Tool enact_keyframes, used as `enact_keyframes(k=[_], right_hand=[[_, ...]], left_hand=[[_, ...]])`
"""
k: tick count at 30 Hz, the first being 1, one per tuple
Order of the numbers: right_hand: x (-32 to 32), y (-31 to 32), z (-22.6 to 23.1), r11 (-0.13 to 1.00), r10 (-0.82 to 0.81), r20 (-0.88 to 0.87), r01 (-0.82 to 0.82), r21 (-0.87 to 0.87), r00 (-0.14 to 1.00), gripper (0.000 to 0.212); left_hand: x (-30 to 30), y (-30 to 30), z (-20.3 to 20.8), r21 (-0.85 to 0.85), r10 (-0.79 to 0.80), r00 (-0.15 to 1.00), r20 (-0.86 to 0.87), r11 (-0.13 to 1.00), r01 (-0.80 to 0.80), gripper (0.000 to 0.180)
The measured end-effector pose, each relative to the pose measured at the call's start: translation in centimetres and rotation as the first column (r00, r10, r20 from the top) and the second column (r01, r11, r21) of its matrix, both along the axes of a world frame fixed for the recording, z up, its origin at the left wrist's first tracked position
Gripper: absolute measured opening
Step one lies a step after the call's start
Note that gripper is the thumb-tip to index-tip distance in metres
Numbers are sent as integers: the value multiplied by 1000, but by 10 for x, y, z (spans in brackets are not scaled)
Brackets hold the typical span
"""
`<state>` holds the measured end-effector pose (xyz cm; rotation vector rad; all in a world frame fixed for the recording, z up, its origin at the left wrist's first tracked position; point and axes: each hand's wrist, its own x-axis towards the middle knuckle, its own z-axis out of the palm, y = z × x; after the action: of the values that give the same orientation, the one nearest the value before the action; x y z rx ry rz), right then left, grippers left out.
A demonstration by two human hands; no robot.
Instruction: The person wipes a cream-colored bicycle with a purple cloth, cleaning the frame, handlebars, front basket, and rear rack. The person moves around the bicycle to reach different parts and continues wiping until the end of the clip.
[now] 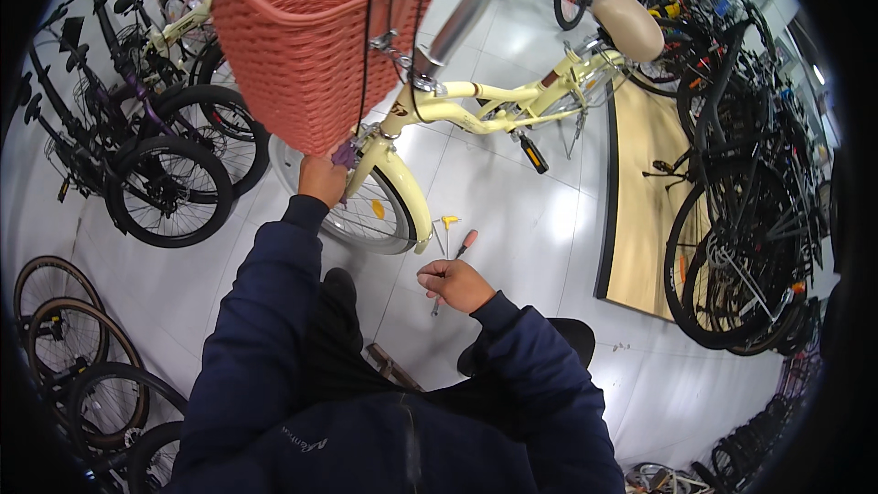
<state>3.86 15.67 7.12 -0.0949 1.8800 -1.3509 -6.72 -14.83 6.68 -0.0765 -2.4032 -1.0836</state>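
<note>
Below the coral-red woven basket (pixel 311 59), my left hand (pixel 322 179) clutches a crumpled purple cloth (pixel 344 154) beside the spoked front wheel (pixel 366 206) of the cream-yellow metal bicycle (pixel 448 112), which stands beyond both hands. Its front points left, at the basket, and its long axis runs rightward and away from me to the rounded beige saddle (pixel 628 24). Right of the basket and nearer me, my right hand (pixel 460 285) is curled, fingertips together; whether it grips anything, I cannot tell.
</note>
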Motion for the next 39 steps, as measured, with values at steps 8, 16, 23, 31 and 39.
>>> enact_keyframes(k=[8,16,23,31,39], right_hand=[[-6,-3,-4,1000,-23,49,23,-5,999,32],[-4,-4,0,999,5,54,-7,37,999,31],[-4,-3,-1,1000,-20,20,20,11,1000,33],[-7,-6,-3,1000,17,53,-17,1,998,31],[-3,-1,-2,999,22,-10,-22,-25,1000,33]], left_hand=[[-6,-41,-41,521,174,933,315,790,-323,36],[-17,0,-22,669,87,993,80,734,-118,33],[0,17,17,478,370,919,136,788,-389,28],[21,55,21,96,93,993,-75,992,-86,37],[8,58,12,184,155,988,17,971,-155,44]])
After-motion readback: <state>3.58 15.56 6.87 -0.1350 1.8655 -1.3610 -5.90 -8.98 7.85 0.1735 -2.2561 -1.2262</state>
